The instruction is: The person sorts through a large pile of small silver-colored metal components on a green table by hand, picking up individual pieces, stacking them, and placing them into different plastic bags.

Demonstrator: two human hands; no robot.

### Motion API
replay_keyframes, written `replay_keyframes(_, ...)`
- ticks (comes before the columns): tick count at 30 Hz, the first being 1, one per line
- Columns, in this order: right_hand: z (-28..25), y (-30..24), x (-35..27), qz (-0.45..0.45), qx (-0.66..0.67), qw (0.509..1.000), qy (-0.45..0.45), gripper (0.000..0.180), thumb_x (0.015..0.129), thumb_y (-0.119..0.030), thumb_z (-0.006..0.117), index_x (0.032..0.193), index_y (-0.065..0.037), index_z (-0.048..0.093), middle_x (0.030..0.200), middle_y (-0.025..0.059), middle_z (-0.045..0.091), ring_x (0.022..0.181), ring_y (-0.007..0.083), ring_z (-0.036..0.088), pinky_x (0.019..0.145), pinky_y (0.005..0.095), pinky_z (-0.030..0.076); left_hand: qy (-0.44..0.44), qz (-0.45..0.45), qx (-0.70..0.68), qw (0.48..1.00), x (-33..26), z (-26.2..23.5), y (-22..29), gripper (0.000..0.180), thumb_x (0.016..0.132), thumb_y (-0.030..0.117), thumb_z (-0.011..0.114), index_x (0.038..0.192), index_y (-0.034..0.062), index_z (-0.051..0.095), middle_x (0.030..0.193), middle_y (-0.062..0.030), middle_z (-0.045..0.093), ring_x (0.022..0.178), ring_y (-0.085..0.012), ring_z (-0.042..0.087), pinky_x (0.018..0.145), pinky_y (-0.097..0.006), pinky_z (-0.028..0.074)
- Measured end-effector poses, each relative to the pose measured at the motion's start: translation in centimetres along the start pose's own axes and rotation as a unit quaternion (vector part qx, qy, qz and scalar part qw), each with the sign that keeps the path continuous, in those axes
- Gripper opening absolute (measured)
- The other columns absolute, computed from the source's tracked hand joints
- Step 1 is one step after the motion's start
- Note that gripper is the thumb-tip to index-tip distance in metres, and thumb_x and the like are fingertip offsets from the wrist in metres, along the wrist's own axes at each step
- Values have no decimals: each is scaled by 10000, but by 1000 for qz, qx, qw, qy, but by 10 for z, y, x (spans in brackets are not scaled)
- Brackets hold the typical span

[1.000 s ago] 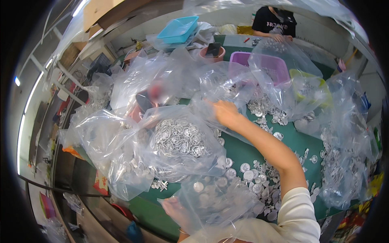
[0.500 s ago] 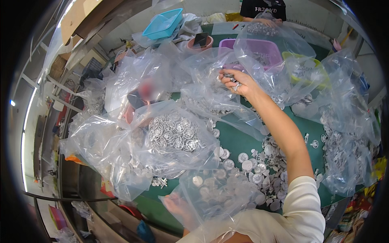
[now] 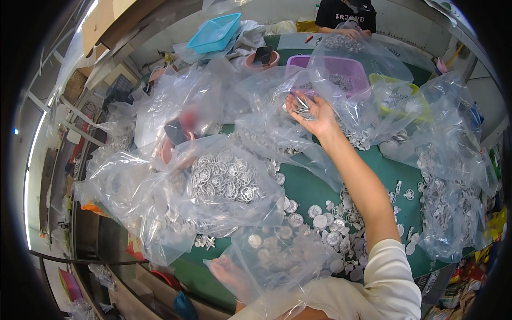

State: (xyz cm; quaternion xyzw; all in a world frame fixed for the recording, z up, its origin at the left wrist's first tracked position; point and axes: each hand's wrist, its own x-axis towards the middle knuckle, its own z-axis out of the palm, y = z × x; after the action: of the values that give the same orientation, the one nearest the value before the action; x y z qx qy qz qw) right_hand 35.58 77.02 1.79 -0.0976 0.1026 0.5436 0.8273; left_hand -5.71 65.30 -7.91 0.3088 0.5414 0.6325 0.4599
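Observation:
My right hand is raised over the far part of the table, palm turned up and fingers curled around a handful of small silver metal pieces. Close beneath it lies a clear plastic bag with more pieces inside. At the near edge, my left hand grips the side of another clear bag, partly covered by the film. Flat round medallions and other metal pieces show through that bag. Beside it, a pile of loose silver charms is spread on the green table.
An open bag of ring-shaped pendants lies left of centre. Purple, lime-green and blue baskets stand farther back. Bags of metal parts line the right side. Across the table, a person in a black shirt handles pieces.
My right hand has rolled palm up, showing more of the pieces in it. The view has shifted slightly. My left hand keeps its hold at the near bag.

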Motion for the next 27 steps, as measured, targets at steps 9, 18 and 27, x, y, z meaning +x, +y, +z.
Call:
replay_keyframes(9, -4, 3, -3, 6, 10, 1000, -23, 505, 953, -316, 217, 1260, 41, 401, 1213, 218, 452, 1153, 356, 423, 979, 550, 336, -49, 116, 200, 972, 2, -10, -9, 120, 905, 108, 436, 872, -7, 442, 836, -100, 420, 788, -177, 424, 756, -303, 377)
replay_keyframes(18, 60, 24, 55, -91, -306, 945, 76, 489, 928, -294, 339, 1354, -65, 266, 1298, 148, 373, 1124, 342, 406, 960, 637, 234, -45, 87, 162, 982, 23, -32, -27, 223, 903, 223, 490, 797, 29, 461, 761, -39, 421, 695, -154, 430, 614, -298, 385)
replay_keyframes(27, 45, 38, -207, -59, -816, 469, -331, 915, 679, -331, 750, 1378, -10, 255, 1421, 145, 291, 1328, 282, 241, 1065, 420, 196, 42, 17, -61, 997, 8, 3, -16, 243, 928, 249, 483, 753, 80, 471, 648, 33, 458, 573, -52, 428, 508, -198, 367)
